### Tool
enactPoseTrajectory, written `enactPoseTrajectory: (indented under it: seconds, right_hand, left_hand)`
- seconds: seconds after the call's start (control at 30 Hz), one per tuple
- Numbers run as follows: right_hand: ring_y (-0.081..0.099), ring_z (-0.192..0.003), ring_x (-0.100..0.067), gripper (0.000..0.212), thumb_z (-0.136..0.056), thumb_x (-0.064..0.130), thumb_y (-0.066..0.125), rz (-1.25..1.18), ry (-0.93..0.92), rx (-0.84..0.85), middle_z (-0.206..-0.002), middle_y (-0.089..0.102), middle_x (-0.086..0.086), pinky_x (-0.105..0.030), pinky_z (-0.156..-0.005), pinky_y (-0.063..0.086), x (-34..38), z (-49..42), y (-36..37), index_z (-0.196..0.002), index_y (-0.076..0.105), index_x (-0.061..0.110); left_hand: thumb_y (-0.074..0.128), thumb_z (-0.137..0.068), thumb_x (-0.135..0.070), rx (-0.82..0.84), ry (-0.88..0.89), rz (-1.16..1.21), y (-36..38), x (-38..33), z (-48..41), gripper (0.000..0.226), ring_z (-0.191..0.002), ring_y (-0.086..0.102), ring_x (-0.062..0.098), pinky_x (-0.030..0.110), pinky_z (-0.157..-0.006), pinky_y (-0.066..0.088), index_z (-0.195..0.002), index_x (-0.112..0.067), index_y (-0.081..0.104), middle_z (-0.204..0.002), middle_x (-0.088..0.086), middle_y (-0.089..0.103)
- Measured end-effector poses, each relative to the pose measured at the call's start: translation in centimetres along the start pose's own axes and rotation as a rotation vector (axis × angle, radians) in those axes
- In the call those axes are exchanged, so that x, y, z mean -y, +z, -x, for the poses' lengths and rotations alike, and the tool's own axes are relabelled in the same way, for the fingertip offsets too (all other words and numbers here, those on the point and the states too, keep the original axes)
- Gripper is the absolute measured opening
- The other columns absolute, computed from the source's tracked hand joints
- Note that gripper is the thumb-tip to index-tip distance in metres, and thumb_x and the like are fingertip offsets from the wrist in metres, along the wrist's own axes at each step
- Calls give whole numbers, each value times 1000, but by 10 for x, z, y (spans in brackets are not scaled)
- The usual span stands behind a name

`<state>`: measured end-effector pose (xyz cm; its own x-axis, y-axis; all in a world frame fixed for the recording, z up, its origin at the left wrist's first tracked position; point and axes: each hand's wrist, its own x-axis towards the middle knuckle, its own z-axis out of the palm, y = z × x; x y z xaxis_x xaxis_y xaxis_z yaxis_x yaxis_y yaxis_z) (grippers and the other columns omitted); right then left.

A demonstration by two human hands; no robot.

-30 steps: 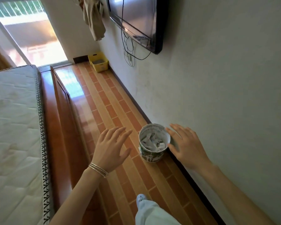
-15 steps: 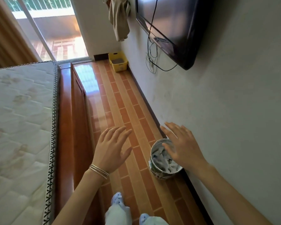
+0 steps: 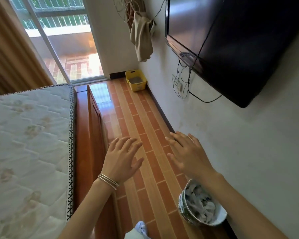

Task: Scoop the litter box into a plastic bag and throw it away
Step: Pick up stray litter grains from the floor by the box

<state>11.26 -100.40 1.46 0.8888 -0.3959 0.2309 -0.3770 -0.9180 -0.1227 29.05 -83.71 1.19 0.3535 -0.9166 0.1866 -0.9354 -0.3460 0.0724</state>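
Left hand (image 3: 123,159): held out palm down over the floor (image 3: 141,118) beside the bed (image 3: 29,135), fingers straight and spread, holding nothing; bangles (image 3: 108,181) at wrist. Right hand (image 3: 188,152): same pose, fingers apart, empty, close to the wall. Litter box (image 3: 138,86): yellow plastic crate, grey litter inside, on the floor's far corner against the wall. Round bin (image 3: 182,207) with crumpled white contents under right forearm.
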Motion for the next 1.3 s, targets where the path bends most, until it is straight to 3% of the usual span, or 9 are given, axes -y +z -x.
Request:
enactPoseTrajectory:
  seconds: [0.2,0.43,0.6,0.7,0.93,1.03,1.17,1.3]
  right_hand:
    - [36,-135,-18,53,-91,46,32,-48,40,-39,-143,42,1,-45,-110,30,20,-81,13,-141,32,26]
    - [24,-140,-16,56,-92,44,37,-83,40,37,-151,30,3,-42,-114,20,20,-132,54,-144,22,31]
    - [33,-136,-19,55,-90,38,49,-80,26,52,-146,38,0,-44,-112,25,2,-178,76,-141,32,27]
    - [38,-133,-20,54,-89,39,46,-71,13,33,-143,43,-2,-46,-109,29,-13,-219,85,-139,36,25]
    - [39,-132,-21,55,-89,34,55,-93,-40,11,-142,44,-2,-49,-109,29,-52,-338,91,-140,36,23]
    - [40,-132,-21,54,-89,35,53,-103,-78,-11,-141,45,-2,-48,-109,29,-66,-385,89,-139,37,23]
    - [42,-130,-21,52,-90,39,35,-105,-103,-83,-140,46,-4,-45,-108,31,-76,-436,89,-139,38,21]
    - [42,-131,-22,51,-91,36,41,-126,-100,-80,-141,45,-4,-46,-108,32,-81,-468,107,-139,36,21]
  left_hand:
    - [37,-84,-54,-45,4,-6,-8,69,-47,49,-118,53,24,50,-101,40,-120,-28,60,-123,-2,60]
    - [39,-85,-54,-33,-30,50,19,121,-77,49,-121,50,23,49,-102,38,-123,-29,56,-126,-2,58]
    - [38,-85,-53,-35,-46,40,38,156,-113,50,-120,50,23,46,-102,36,-123,-27,57,-125,-2,58]
    - [39,-85,-52,-51,-59,25,43,180,-148,50,-120,50,23,44,-103,33,-123,-27,57,-124,-2,59]
    - [39,-85,-53,-33,-72,5,42,232,-254,50,-119,51,24,47,-100,40,-124,-27,56,-124,-1,59]
    - [38,-85,-53,-44,-82,2,40,252,-295,50,-119,52,24,47,-101,40,-125,-28,55,-125,-2,59]
    - [38,-86,-52,-87,-104,10,42,273,-333,50,-120,51,24,48,-101,40,-126,-26,55,-127,-1,57]
    - [36,-87,-52,-84,-130,34,55,293,-355,51,-121,51,25,49,-101,40,-127,-25,54,-129,1,56]
